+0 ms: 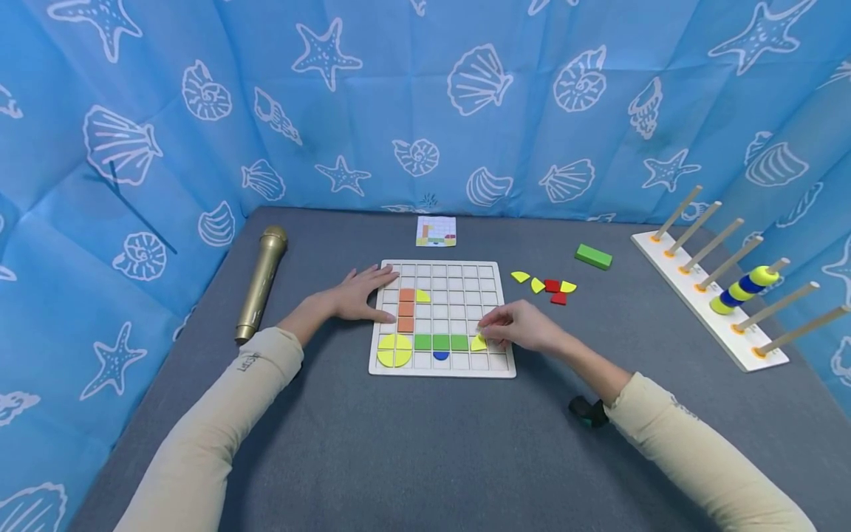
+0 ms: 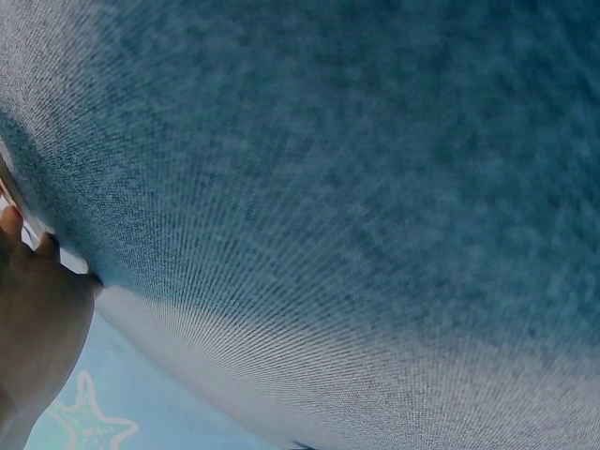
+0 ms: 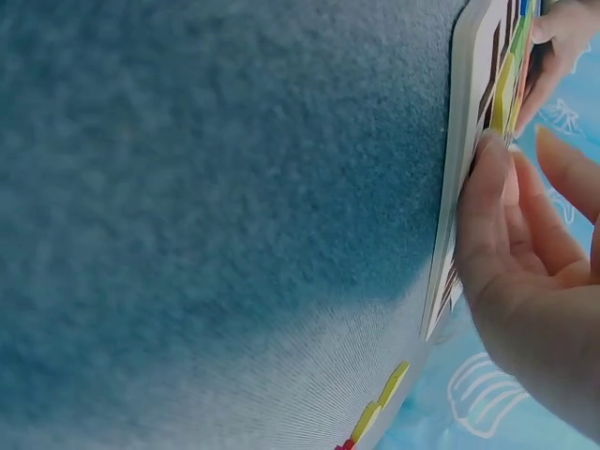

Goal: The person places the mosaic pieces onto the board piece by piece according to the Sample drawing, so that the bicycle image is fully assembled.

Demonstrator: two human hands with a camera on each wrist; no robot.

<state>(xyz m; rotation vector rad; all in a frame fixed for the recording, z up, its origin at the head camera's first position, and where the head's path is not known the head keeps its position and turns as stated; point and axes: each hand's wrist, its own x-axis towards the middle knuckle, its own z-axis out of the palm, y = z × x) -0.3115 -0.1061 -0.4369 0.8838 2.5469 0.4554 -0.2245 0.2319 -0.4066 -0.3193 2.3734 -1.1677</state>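
"What does the head view show?"

"The left hand (image 1: 364, 295) lies spread on the white grid board's (image 1: 442, 372) left edge. The right hand (image 1: 521, 325) pinches a yellow quarter piece (image 1: 477, 343) on the board, just right of the green squares (image 1: 441, 342)."

"Left wrist?"

"Mostly tabletop (image 2: 328, 187); the left hand's fingers are partly cut off."

"Right wrist?"

"Thumb and fingers close together at the board; more yellow pieces (image 3: 394, 384) lie apart from it."

The person's cream sleeves (image 1: 211, 428) end behind the left hand (image 1: 362, 295) and right hand (image 1: 521, 325); dark lettering (image 1: 247, 362) marks the left.
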